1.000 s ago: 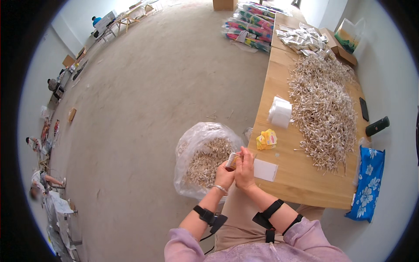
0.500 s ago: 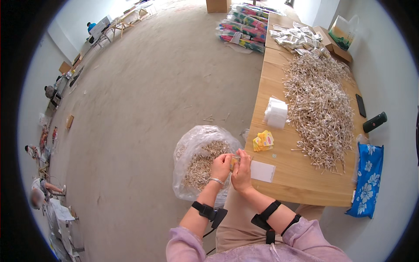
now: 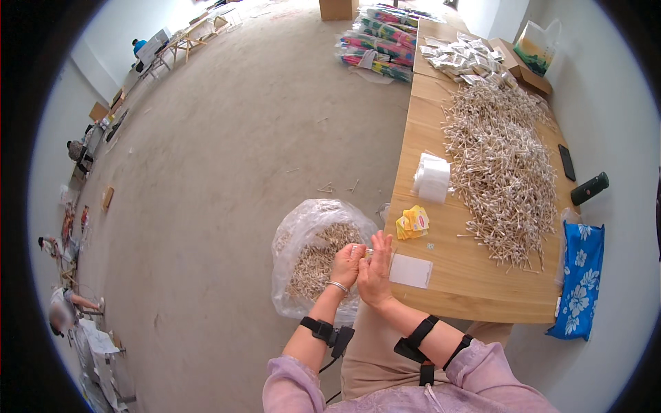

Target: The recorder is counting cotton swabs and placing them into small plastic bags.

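Observation:
My left hand is closed around a small clear packet, most of it hidden by the fingers. My right hand stands against the packet's other side, its fingers stretched out and pointing up. Both hands are over the rim of a clear plastic bag on the floor, which holds many loose cotton swabs. Just right of my right hand a white card lies on the wooden table. Small yellow cards sit in a little pile beyond it.
A big heap of cotton swabs covers the table's middle, with filled packets behind. White bags lie near the left edge. A phone, dark bottle and blue floral pack line the wall. Other people sit far left.
My right hand's fingers have straightened and lifted from around the packet. My left hand has turned slightly and covers more of it. The view has shifted a little.

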The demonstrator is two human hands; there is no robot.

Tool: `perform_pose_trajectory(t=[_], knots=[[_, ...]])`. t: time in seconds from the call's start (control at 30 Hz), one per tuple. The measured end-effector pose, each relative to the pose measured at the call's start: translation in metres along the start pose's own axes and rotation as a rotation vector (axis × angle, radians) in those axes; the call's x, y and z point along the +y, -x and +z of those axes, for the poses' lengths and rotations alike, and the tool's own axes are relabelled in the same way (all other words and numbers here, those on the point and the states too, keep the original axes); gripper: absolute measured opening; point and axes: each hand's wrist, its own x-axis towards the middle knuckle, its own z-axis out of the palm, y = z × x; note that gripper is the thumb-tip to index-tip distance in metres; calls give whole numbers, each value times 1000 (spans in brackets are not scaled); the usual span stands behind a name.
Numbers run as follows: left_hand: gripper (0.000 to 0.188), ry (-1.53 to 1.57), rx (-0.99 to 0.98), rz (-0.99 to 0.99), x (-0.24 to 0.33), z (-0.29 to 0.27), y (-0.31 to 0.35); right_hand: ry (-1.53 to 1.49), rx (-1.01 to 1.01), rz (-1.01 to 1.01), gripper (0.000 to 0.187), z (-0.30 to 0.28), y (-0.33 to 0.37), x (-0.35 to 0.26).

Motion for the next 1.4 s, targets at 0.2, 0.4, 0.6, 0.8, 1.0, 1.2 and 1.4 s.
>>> perform_pose_trajectory(t=[0.2, 0.4, 0.6, 0.8, 1.0, 1.2, 1.4], knots=[[20, -19, 109, 64, 17, -28, 7, 12, -57, -71, 55, 19, -2, -28], [29, -84, 363, 315, 55, -43, 39, -231, 8, -175, 57, 20, -18, -50], [30, -22, 482, 372, 51, 11, 61, -521, -271, 199, 68, -25, -18, -51], [29, 140, 372, 358, 51, 75, 73, -79, -90, -46, 49, -86, -14, -45], [27, 383, 156, 180, 48, 116, 93, 192, -93, -159, 34, -148, -8, -37], [25, 181, -508, -71, 87, 110, 106, 240, -361, -434, 26, -222, -14, -38], [23, -116, -795, -111, 80, 131, 114, 305, -616, -525, 24, -251, -1, -58]])
